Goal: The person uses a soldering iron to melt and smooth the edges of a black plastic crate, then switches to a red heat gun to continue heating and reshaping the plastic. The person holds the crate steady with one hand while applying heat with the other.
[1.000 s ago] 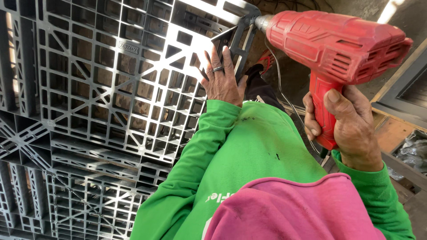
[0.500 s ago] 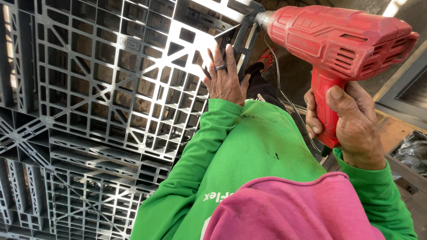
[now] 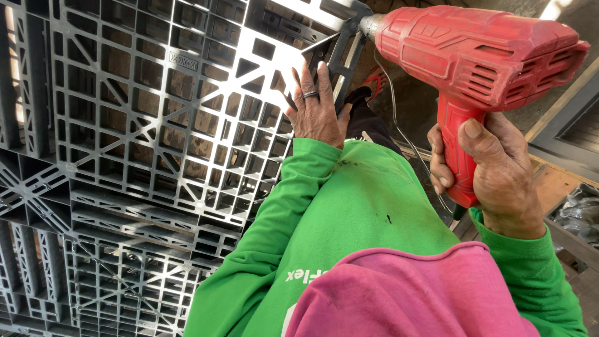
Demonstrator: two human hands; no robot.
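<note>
Right hand (image 3: 493, 168) grip closed on red drill (image 3: 480, 56); left hand (image 3: 317, 109) flat, open, on grey plastic pallet (image 3: 143, 125).

Red drill (image 3: 480, 62), grey lattice pallet (image 3: 143, 156), green sleeves (image 3: 349, 212).

A small raised rectangular mark (image 3: 183, 61), moulded in the same dark grey plastic, sits on a rib near the top of the grid pallet (image 3: 125, 156). White print (image 3: 307, 274) runs upside down across the green shirt (image 3: 349, 212), low near the pink cloth. At the right edge, a crumpled grey plastic bag (image 3: 577, 212) lies in a wooden box.
</note>
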